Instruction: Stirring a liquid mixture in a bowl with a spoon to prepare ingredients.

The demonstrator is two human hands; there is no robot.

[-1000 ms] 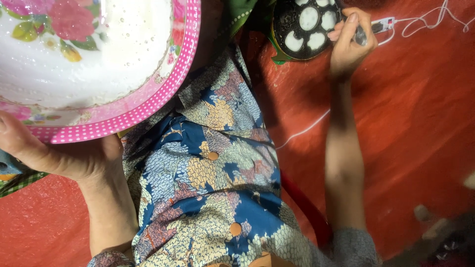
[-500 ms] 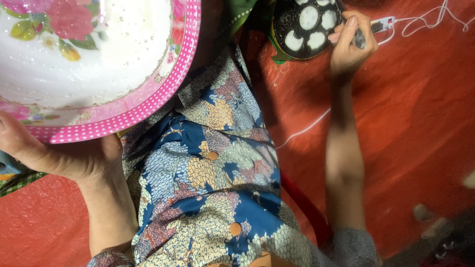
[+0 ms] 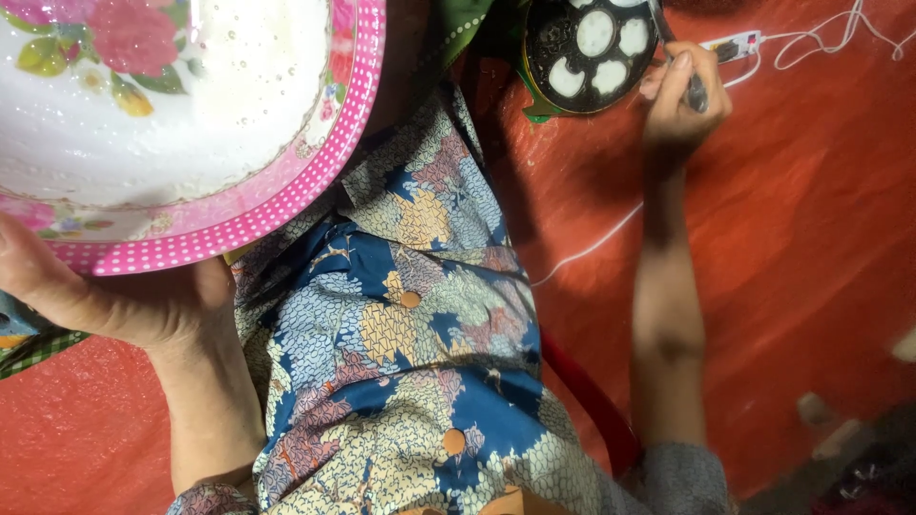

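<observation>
A big white basin with painted flowers and a pink dotted rim fills the upper left; white liquid with bubbles lies inside it. My left hand holds the basin from below at its near edge. At the top centre sits a round black mould pan with several cups of white batter. My right hand is at the pan's right edge, closed around a dark metal utensil whose end reaches over the pan.
A red mat covers the floor. A white cable runs across it to a small plug block beside the pan. My patterned blue garment fills the middle. Green cloth lies under the pan.
My right hand has shifted slightly to the right and up along the pan's edge with the utensil. The basin and left hand have stayed put.
</observation>
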